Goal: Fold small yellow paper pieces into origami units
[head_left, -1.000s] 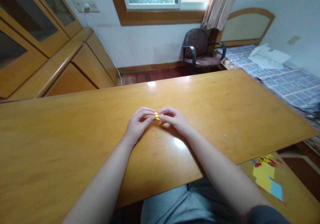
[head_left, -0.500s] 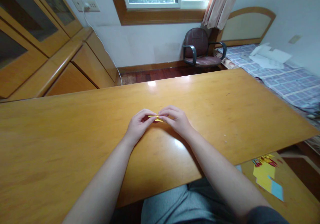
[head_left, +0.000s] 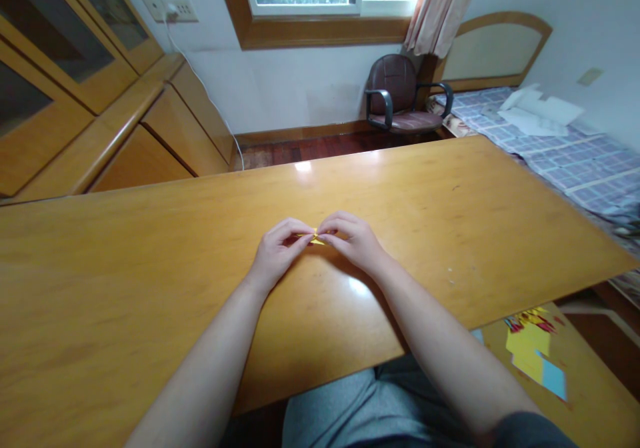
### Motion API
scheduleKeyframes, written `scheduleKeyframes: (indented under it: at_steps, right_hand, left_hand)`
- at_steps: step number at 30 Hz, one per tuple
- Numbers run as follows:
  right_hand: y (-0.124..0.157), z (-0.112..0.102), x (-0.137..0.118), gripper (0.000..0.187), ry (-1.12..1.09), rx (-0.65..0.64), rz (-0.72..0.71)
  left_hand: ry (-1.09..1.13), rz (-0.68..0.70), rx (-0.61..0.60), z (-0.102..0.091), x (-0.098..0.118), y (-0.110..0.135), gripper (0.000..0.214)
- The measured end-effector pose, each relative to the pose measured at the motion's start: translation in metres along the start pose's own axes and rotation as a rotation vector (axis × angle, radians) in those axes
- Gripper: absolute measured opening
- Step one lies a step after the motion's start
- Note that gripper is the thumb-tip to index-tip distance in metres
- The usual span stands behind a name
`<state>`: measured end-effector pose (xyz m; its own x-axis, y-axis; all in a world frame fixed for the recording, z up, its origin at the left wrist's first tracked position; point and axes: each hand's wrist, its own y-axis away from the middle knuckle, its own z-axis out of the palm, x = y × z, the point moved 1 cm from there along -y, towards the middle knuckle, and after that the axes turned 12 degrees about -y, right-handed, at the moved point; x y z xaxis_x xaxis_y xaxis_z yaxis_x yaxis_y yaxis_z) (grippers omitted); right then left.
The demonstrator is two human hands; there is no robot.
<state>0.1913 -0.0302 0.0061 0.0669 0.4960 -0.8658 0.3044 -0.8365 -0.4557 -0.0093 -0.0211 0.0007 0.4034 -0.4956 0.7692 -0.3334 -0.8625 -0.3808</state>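
A wooden table (head_left: pixel 150 295) spreads under and around both hands. Beyond its far right end, well apart from them, is a bed (head_left: pixel 575 151) with a checked cover. Past the far edge, ahead and to the right of the hands, stands a chair (head_left: pixel 395 95). Low to the right, behind the right hand, is a second surface (head_left: pixel 595 405).

The left hand (head_left: pixel 275 248) and the right hand (head_left: pixel 354 240) meet nearly tip to tip, each pinching the same item between thumb and fingers. On the second surface, well away from them, lie a yellow sheet (head_left: pixel 527 345), a pale blue piece (head_left: pixel 554 379) and a cluster of small red and yellow bits (head_left: pixel 533 321).

The small yellow piece (head_left: pixel 319 239) sits between the two sets of fingertips, mostly covered by them; whether it touches the table cannot be told. It looks thin and folded, so uneven pressure could crease it askew, the hands pulling apart could tear it, and a loosened pinch could let it spring open or drop.

Smallest are some white specks (head_left: pixel 451 276) right of the right hand, too far off to interfere.
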Motion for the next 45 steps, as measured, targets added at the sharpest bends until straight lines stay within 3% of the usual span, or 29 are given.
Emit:
scheduleKeyframes:
  at_steps: [17,45]
  right_hand:
    - [0.0017,0.0081,-0.0009,0.008,0.057,0.074,-0.088]
    - [0.0001,0.0089,-0.0022,0.008,0.012,0.107,-0.028]
  left_hand:
    - [-0.157,0.09,0.034,0.0007,0.0029,0.0022,0.013]
    - [-0.173,0.173,0.125,-0.0038,0.0072,0.001,0.008]
